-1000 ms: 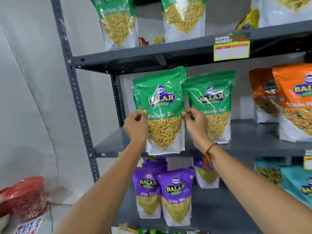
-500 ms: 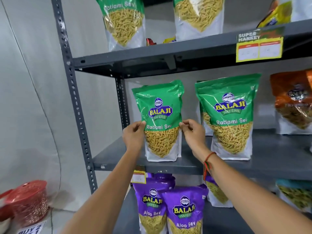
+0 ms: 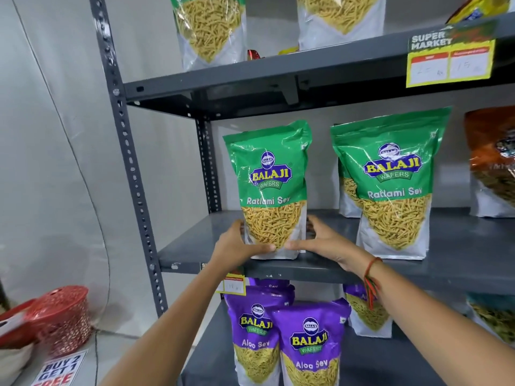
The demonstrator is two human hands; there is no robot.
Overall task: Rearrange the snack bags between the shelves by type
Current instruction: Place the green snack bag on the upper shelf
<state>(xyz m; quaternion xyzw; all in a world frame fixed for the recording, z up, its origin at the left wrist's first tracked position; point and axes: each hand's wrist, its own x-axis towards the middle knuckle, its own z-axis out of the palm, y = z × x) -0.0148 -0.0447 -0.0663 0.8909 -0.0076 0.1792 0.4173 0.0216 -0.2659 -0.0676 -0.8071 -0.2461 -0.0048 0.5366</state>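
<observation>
A green Ratlami Sev bag [image 3: 271, 188] stands upright at the left end of the grey middle shelf [image 3: 195, 246]. My left hand [image 3: 237, 243] cups its lower left corner and my right hand [image 3: 323, 240] cups its lower right, thumbs meeting across the bag's base. A second green Ratlami Sev bag [image 3: 393, 185] stands to its right, with another partly hidden behind it. Two more green bags [image 3: 209, 29] stand on the top shelf. Purple Aloo Sev bags [image 3: 309, 341] stand on the shelf below.
An orange bag [image 3: 493, 162] stands at the far right of the middle shelf. A yellow price tag [image 3: 448, 59] hangs on the top shelf edge. The perforated grey upright [image 3: 131, 174] frames the left side. A red basket [image 3: 60, 319] and a promo sign [image 3: 60, 369] sit at lower left.
The green bag went from lifted in front of the shelf to standing on it. Both hands slid down from its middle to its base. The view moved closer.
</observation>
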